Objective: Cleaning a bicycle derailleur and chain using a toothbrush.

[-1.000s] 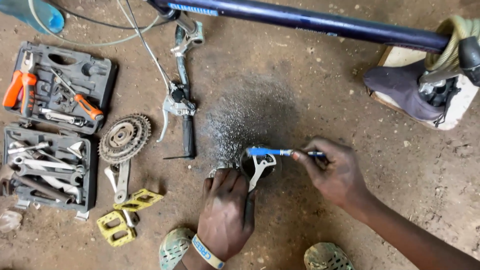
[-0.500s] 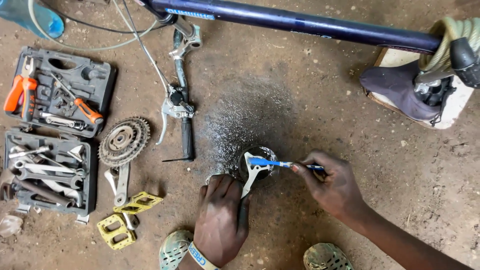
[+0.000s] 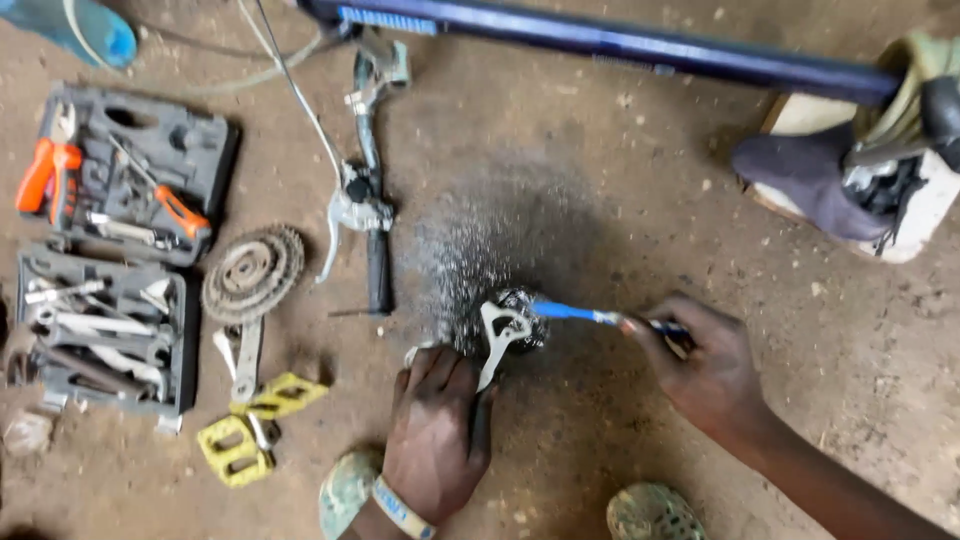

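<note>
Left hand: our left hand (image 3: 435, 435) rests knuckles-up on the dirt floor (image 3: 620, 200), fingers closed around the lower end of a silver metal part (image 3: 497, 335), pinning it in place.
Silver metal part: a pale, forked bicycle piece, standing slightly tilted in front of a dark round component (image 3: 520, 315); we cannot tell whether the two are joined.
Right hand: our right hand (image 3: 705, 370) is closed on the handle of a blue-stemmed brush (image 3: 590, 315), pinched between fingers and thumb.
Brush: lies nearly level, its tip touching the dark round component just beside the silver part.
Ground patch: a dark, speckled stain (image 3: 500, 230) spreads on the floor above the work.
Brake lever and grip: a lever assembly with black grip (image 3: 365, 215) lies left of the stain, cables trailing upward.
Sprocket cluster: a rusty cog set (image 3: 253, 272) sits near the lever, with a flat wrench (image 3: 245, 360) just below it.
Pedals: two yellow pedals (image 3: 255, 425) lie left of our left hand.
Tool cases: two grey open cases (image 3: 110, 250) at far left, holding orange-handled pliers (image 3: 45, 175) and assorted spanners.
Frame tube: a dark blue bicycle tube (image 3: 620, 45) crosses the top.
Saddle: a dark saddle (image 3: 800, 180) rests at upper right on a pale block.
Footwear: green sandals (image 3: 350, 490) show at the bottom edge.
</note>
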